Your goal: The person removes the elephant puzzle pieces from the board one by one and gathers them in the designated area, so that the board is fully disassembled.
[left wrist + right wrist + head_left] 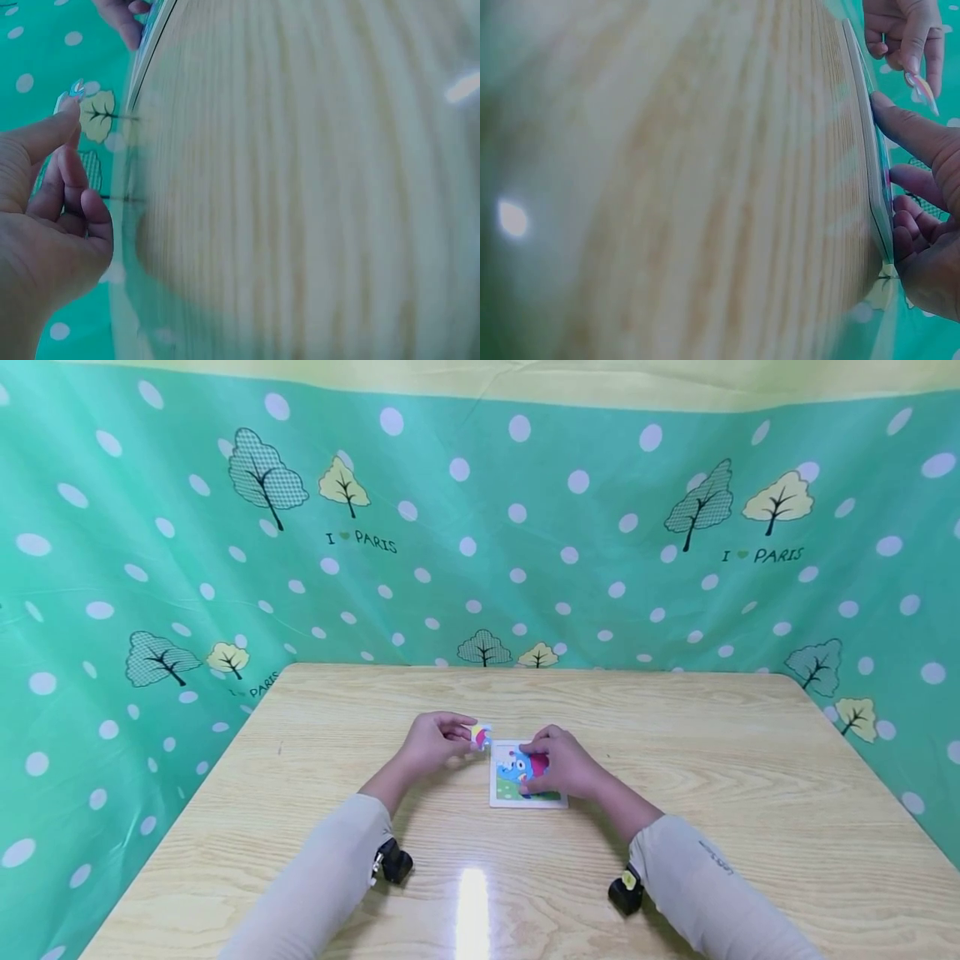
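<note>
My left hand (433, 743) pinches a small puzzle piece (481, 737) between thumb and fingertips, just off the upper left corner of the puzzle board. Yellow, pink and blue show on the piece; in the right wrist view the puzzle piece (923, 91) appears tilted, nearly edge-on. The square puzzle board (492, 777), white-framed, lies flat on the table with a blue cartoon animal picture (510, 768) on green. Over its right side rests my right hand (564, 764), thumb and index finger spread apart on the picture. That hand hides the picture's right part.
A light wood-grain table (337, 710) extends around the board. Behind it hangs a green polka-dot curtain (420, 527) printed with trees. Black wrist cameras (395, 862) sit below both sleeves, close over the tabletop. A bright light reflection (472, 910) shows near the front.
</note>
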The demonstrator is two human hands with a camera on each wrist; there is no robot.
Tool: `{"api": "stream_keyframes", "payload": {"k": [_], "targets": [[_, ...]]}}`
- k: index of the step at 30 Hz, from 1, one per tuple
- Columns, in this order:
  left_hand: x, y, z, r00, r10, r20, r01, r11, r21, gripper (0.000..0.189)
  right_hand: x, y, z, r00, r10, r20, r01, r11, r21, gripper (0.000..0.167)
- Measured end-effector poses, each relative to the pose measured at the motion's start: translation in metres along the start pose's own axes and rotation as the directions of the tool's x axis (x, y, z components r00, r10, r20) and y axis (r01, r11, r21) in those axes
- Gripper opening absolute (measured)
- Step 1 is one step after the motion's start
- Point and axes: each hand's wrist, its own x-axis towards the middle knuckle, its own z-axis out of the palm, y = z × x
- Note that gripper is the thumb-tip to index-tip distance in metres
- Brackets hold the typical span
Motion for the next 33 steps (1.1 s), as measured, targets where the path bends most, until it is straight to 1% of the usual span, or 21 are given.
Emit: {"api": "stream_keyframes", "payload": {"k": [5,10,18,21,27,33], "targets": [[0.001,0.0,-0.011,1.0,-0.02,-0.014,0.02,0.999,-0.043,0.037,0.001,0.001,0.001,1.0,0.002,-0.002,-0.002,1.0,0.011,0.065],[0.002,0.002,-0.024,0.999,-0.019,-0.047,0.017,0.998,-0.053,0.038,0.001,0.001,0.002,1.0,0.008,-0.002,-0.008,1.0,0.015,0.065],[0.009,-0.006,-0.042,0.994,-0.057,-0.09,0.051,0.996,-0.07,0.041,0.0,0.001,0.002,1.0,-0.001,-0.009,0.002,1.0,0.016,0.065],[0.013,-0.01,-0.046,0.993,-0.064,-0.097,0.057,0.996,-0.07,0.04,0.0,0.001,0.002,1.0,0.002,-0.009,-0.002,1.0,0.015,0.065],[0.018,-0.016,-0.05,0.992,-0.086,-0.089,0.079,0.994,-0.081,0.042,0.0,0.0,0.001,1.0,0.007,-0.006,-0.006,1.0,0.01,0.064],[0.024,-0.023,-0.052,0.989,-0.102,-0.107,0.093,0.992,-0.082,0.043,0.0,-0.002,0.001,1.0,0.004,-0.001,-0.004,1.0,0.001,0.064]]}}
